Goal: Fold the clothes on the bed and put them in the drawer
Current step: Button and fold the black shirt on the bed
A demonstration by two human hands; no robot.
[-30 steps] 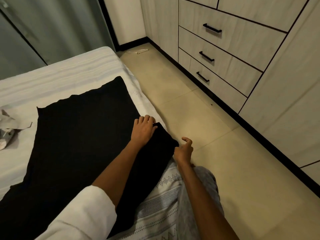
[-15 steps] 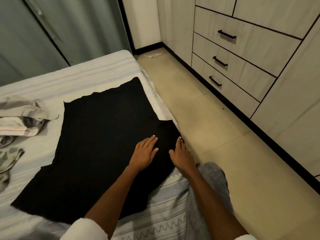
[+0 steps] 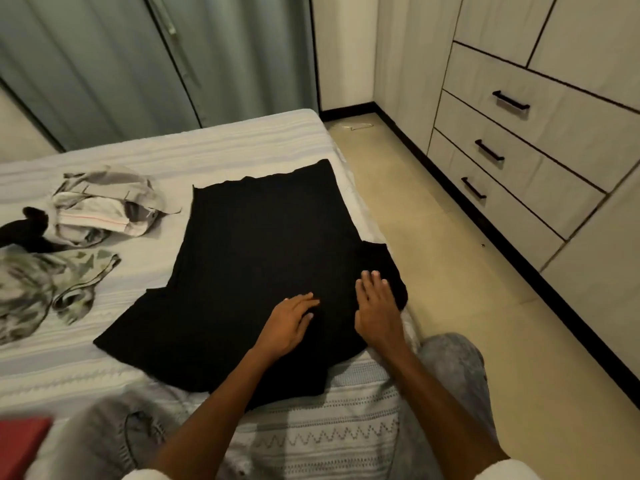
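Observation:
A black garment lies spread flat on the striped bed, one sleeve folded in at its right edge. My left hand rests flat on the cloth near its lower middle, fingers straight. My right hand presses flat on the folded sleeve close to the bed's right edge. A closed bank of three drawers with black handles stands in the wardrobe wall to the right, across a strip of floor.
Crumpled grey-white clothes and a green patterned garment lie on the bed's left side. A red thing shows at the lower left corner. My grey-trousered knees are at the bed's edge. Grey curtains hang behind the bed.
My right hand came down from the air onto the sleeve at the garment's right edge, and both hands now lie flat on the cloth. The view swung left, revealing more clothes.

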